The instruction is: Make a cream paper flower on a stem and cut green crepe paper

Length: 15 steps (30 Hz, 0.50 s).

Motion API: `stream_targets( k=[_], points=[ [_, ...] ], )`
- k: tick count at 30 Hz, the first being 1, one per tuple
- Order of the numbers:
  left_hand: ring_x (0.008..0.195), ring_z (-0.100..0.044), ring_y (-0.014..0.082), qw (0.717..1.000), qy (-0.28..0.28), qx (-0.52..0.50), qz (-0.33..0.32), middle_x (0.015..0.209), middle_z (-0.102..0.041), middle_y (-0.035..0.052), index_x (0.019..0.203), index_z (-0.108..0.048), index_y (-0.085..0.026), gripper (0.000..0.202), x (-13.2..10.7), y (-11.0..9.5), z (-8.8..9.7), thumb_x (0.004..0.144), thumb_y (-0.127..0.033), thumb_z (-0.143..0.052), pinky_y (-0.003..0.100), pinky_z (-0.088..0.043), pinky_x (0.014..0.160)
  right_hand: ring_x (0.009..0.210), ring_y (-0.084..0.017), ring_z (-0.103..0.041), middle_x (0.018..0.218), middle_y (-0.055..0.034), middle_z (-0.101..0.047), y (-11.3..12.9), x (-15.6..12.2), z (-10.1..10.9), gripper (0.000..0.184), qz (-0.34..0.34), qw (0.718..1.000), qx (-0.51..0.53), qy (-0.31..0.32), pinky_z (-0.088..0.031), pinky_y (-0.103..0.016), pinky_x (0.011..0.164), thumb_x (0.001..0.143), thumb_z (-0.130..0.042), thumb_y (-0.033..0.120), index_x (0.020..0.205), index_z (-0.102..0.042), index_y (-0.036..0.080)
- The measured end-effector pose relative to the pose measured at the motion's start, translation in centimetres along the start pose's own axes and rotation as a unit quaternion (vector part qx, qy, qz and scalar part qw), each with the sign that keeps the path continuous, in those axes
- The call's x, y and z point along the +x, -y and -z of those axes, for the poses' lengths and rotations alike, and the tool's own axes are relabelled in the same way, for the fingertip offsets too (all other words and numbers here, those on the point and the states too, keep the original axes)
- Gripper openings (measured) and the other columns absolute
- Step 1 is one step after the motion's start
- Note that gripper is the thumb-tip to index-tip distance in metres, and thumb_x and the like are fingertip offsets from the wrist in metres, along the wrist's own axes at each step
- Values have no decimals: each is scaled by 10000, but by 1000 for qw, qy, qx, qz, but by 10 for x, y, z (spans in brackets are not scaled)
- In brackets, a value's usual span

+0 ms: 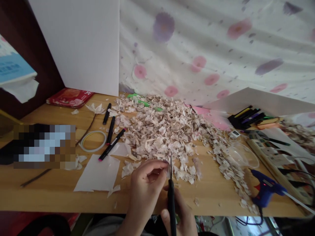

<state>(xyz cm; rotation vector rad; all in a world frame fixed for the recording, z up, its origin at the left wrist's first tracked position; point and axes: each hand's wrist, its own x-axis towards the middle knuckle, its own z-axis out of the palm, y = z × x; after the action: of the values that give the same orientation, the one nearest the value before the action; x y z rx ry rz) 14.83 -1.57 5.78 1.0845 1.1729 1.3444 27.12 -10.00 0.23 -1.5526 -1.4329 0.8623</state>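
My right hand [180, 213] is closed around the black handles of a pair of scissors [171, 203], low in the middle of the head view. Their narrow blades point away from me, over the table. Just left of the blades, my left hand [149, 180] pinches thumb and forefinger together on a small pale scrap [168, 168], mostly hidden by the fingertips. Beyond both hands spreads a big heap of crumpled off-white scraps [162, 127]. A torn white sheet of paper [97, 173] lies to the left of my left hand.
Several black markers [112, 144] and a ring of tubing [93, 141] lie left, beside a white flower on a twig [92, 123]. At right sit a blue glue gun [267, 188] with its cord, a power strip [273, 164] and a pen holder [236, 121].
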Motion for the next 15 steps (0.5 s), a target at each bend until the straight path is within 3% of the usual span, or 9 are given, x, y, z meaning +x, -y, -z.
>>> stream_targets(
  k=[4, 8, 15],
  points=[
    [741, -723, 155, 1000, 10, 4, 11, 847, -766, 43, 776, -765, -207, 98, 1, 0, 2, 782, -190, -668, 199, -584, 646, 722, -262, -749, 946, -63, -778, 5, 4, 9, 478, 10, 999, 0, 39, -604, -263, 573, 873, -648, 511, 1252, -620, 220],
    [715, -714, 145, 999, 21, 15, 24, 811, -764, 28, 788, -757, -204, 90, 3, -1, 2, 790, -199, -668, 194, -566, 637, 844, -281, -763, 1012, -69, -783, 4, 7, 16, 466, 31, 998, -45, 19, -620, -257, 671, 841, -702, 476, 1219, -636, 213],
    [708, -716, 163, 998, 39, 18, 51, 798, -766, 41, 802, -746, -192, 92, 4, -3, 3, 785, -236, -667, 220, -563, 644, 878, -282, -766, 1013, -86, -784, -6, 5, 26, 476, 47, 991, -124, 19, -622, -275, 734, 860, -688, 461, 1243, -619, 187]
  ],
)
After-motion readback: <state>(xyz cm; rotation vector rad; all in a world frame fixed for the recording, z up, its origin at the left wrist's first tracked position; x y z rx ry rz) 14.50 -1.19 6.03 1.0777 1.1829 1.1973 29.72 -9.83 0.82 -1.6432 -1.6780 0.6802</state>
